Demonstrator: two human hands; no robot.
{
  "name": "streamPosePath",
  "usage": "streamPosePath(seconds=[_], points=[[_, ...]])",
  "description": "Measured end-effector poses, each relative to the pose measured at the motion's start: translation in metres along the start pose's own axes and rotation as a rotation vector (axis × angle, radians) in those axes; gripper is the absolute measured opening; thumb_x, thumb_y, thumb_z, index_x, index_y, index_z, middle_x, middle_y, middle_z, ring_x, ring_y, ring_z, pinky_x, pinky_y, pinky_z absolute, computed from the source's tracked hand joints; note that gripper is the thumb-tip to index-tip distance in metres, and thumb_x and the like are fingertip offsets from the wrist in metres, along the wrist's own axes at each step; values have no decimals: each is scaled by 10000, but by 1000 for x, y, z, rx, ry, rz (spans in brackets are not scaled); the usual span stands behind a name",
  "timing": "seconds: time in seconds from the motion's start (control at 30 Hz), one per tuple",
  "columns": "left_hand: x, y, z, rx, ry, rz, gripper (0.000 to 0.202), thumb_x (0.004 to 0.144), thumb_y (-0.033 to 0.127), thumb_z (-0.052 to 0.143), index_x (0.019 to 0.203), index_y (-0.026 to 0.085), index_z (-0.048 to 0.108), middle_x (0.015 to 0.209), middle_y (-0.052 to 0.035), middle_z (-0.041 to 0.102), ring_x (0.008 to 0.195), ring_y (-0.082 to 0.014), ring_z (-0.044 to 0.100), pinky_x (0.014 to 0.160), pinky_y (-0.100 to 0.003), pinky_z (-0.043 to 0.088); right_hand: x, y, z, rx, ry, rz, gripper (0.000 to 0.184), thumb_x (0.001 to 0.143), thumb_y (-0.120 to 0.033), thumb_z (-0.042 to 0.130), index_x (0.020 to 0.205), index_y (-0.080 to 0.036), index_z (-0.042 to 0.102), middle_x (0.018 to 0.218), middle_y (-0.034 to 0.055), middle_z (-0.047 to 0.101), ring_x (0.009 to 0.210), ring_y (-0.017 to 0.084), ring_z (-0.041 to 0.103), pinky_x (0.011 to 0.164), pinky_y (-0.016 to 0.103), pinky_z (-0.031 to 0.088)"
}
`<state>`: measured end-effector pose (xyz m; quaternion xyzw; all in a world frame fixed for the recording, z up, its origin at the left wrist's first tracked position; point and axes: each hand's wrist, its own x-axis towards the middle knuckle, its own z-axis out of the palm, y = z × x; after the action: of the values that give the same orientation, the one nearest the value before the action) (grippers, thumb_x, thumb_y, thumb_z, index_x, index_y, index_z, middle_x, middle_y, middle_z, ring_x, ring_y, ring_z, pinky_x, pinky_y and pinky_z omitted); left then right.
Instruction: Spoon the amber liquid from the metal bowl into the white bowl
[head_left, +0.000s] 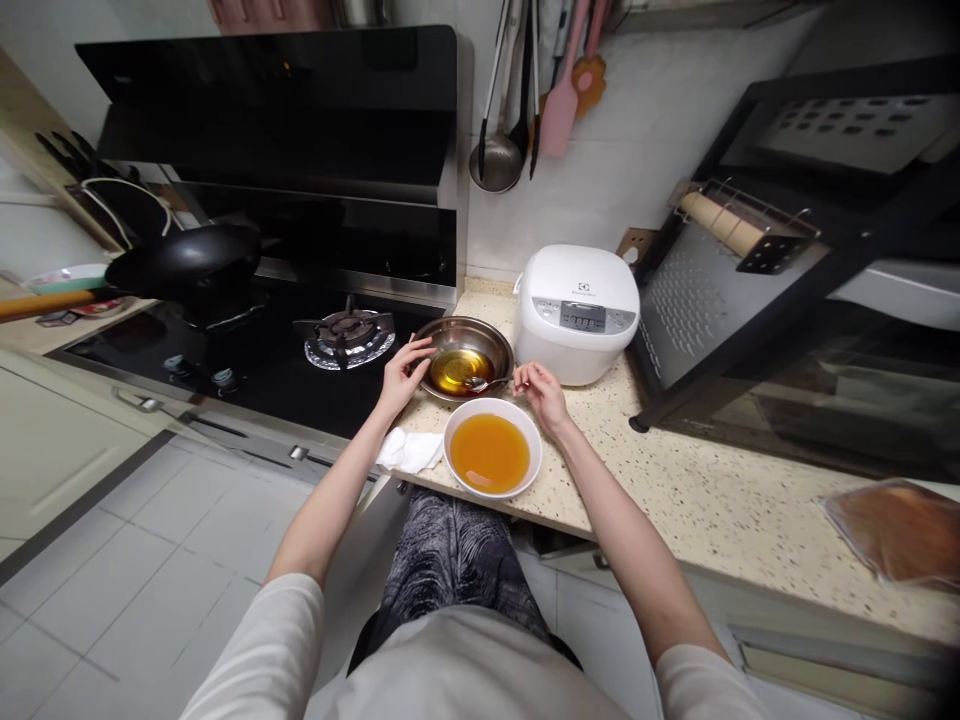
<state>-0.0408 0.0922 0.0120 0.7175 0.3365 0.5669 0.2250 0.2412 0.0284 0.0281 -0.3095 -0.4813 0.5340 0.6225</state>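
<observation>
My left hand (pixel 401 372) rests on the left rim of a steel bowl (pixel 491 343) that holds yellow oil, its fingers curled round the rim. My right hand (pixel 541 392) hovers at the bowl's right side, fingers pinched on the handle end of a metal spoon (pixel 484 382) that lies in the oil. In front of both stands a white bowl (pixel 493 454) filled with orange liquid. A crumpled white cloth (pixel 409 450) lies left of the white bowl at the counter's edge.
A white rice cooker (pixel 576 312) stands right behind the steel bowl. A gas hob (pixel 345 338) and a black wok (pixel 184 260) are to the left, under a black hood. Utensils (pixel 517 90) hang on the wall. A black rack (pixel 787 260) fills the counter's right side.
</observation>
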Motion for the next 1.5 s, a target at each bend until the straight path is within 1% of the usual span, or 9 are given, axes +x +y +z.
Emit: streamPosePath(seconds=[0.2, 0.47, 0.7, 0.97, 1.17, 1.37, 1.5], points=[[0, -1, 0, -1, 7, 1, 247, 950, 403, 630, 1074, 233, 760, 1333, -87, 670, 1389, -269, 531, 1266, -550, 299, 0, 5, 1, 40, -15, 5, 388, 801, -501, 749, 651, -198, 559, 673, 3, 538, 602, 134, 498, 590, 279, 404], [0, 0, 0, 10, 9, 2, 249, 947, 404, 638, 1078, 234, 764, 1331, -87, 673, 1364, -267, 552, 1249, -537, 331, -1, 10, 2, 70, -28, 7, 412, 822, -507, 723, 634, -207, 512, 703, 13, 538, 615, 147, 511, 618, 308, 425], [0, -3, 0, 6, 7, 22, 236, 951, 385, 635, 1082, 241, 768, 1323, -82, 677, 1355, -269, 560, 1257, -547, 314, -2, 8, 1, 106, -27, -31, 381, 856, -477, 690, 652, -212, 507, 717, 14, 531, 625, 158, 529, 642, 321, 423], [0, -3, 0, 10, 10, 19, 238, 950, 391, 635, 1072, 233, 765, 1323, -83, 679, 1361, -272, 556, 1254, -549, 320, -4, -5, 1, 124, -21, -94, 377, 879, -455, 665, 644, -212, 498, 715, 23, 509, 641, 164, 505, 654, 331, 441], [0, -1, 0, 13, 9, 13, 244, 951, 395, 633, 1076, 228, 760, 1333, -87, 673, 1397, -278, 525, 1254, -554, 318, -6, -18, 1, 147, 11, -133, 369, 882, -422, 658, 619, -218, 499, 686, 31, 475, 634, 172, 442, 598, 321, 422], [0, -2, 0, 7, 10, 14, 233, 948, 379, 639, 1078, 229, 761, 1327, -91, 674, 1400, -274, 522, 1258, -553, 309, -7, -32, -1, 148, 35, -134, 402, 890, -427, 641, 601, -221, 452, 661, 23, 425, 615, 172, 403, 539, 308, 385], [-1, -2, -1, 12, 7, 10, 235, 947, 385, 640, 1076, 231, 761, 1331, -93, 671, 1364, -274, 555, 1251, -554, 322, -8, -40, -4, 169, 11, -129, 405, 884, -424, 649, 594, -220, 453, 650, 23, 409, 614, 173, 394, 519, 301, 362]])
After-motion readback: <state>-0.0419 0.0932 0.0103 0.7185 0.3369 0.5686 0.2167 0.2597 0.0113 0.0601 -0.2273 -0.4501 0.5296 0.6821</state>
